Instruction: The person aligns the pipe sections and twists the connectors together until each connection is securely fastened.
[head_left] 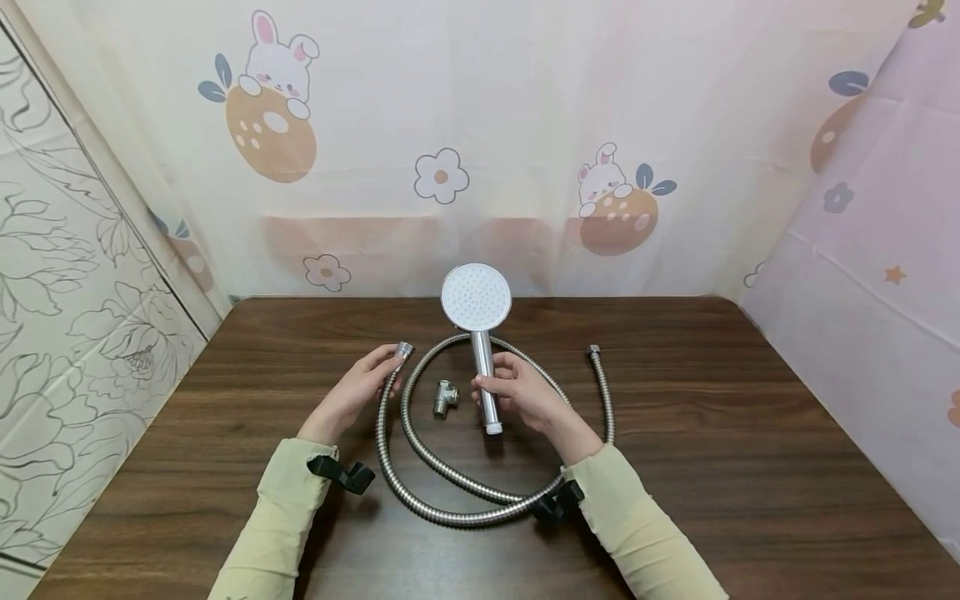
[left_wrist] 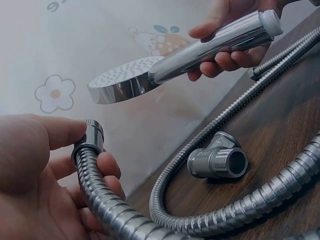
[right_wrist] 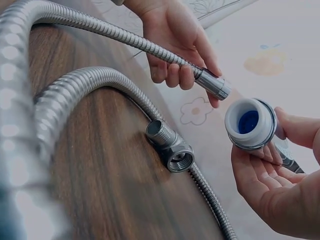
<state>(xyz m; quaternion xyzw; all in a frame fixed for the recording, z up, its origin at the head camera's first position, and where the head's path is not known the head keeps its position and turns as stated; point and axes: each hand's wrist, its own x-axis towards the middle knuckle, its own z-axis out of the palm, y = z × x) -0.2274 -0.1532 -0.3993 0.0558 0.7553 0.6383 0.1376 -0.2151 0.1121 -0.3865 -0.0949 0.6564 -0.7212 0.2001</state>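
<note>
Left hand (head_left: 358,390) pinches hose (head_left: 461,520) by one end; at 3 o'clock, right hand (head_left: 528,398) grips shower head (head_left: 482,350), face toward 11. I judge both in hand, nothing joined yet; tee (head_left: 445,397), loose on table (head_left: 690,467) between hands, unattached. Hose ribbed, coiled metal; shower head chrome-handled, white dotted disc; tee glossy, stubby, threaded.

Long, wrinkled, pale yellow-green sleeves (head_left: 279,517), black wrist bands (head_left: 343,475)
</note>
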